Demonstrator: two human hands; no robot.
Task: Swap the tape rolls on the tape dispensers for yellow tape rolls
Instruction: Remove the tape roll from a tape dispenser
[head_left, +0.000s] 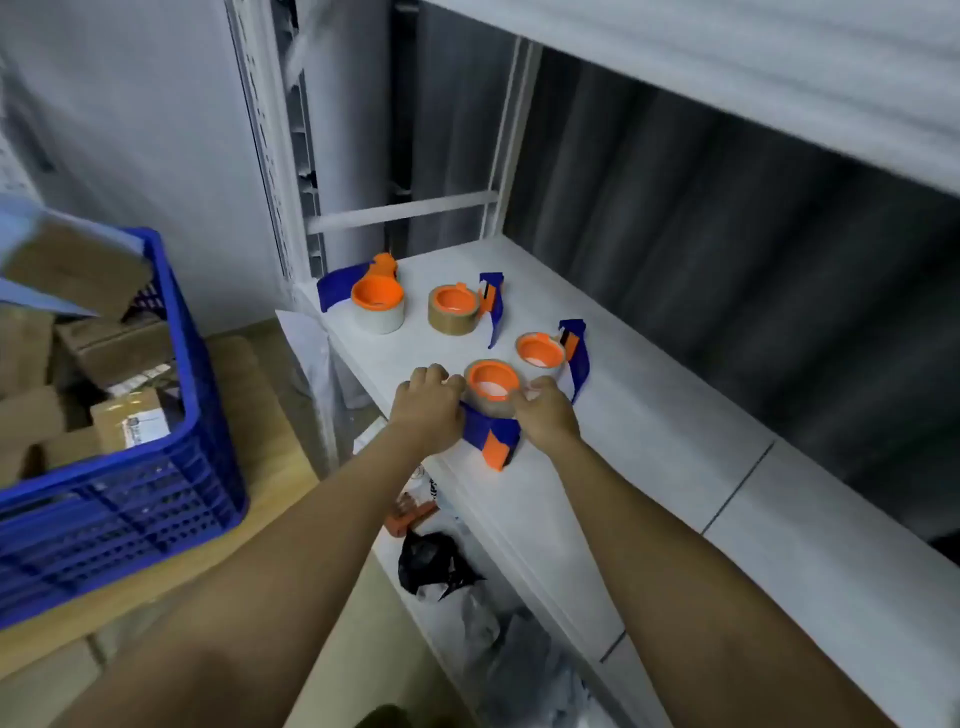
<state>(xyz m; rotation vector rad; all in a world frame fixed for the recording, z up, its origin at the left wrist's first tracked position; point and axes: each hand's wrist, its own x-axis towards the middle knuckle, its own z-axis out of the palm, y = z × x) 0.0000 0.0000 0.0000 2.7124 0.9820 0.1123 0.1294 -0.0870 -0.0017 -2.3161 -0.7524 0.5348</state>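
Two bare hands close on the nearest tape dispenser on a white shelf, the left hand curled round its blue guard at 9 o'clock of the roll, the right hand gripping the roll's side at 3 o'clock. The dispenser, blue with an orange hub and an orange handle pointing toward the person, carries a clear or brownish roll; its exact colour is hard to tell in the blur. Three more dispensers stand on the shelf: one just beyond at 1 o'clock, one with a brown roll at 12 o'clock, and one with a pale roll at 11 o'clock near the shelf's corner. At 9 o'clock, well apart, a blue plastic crate holds cardboard parcels. Below the shelf's front edge, at 6 o'clock, lie a black bag and crumpled plastic wrapping.
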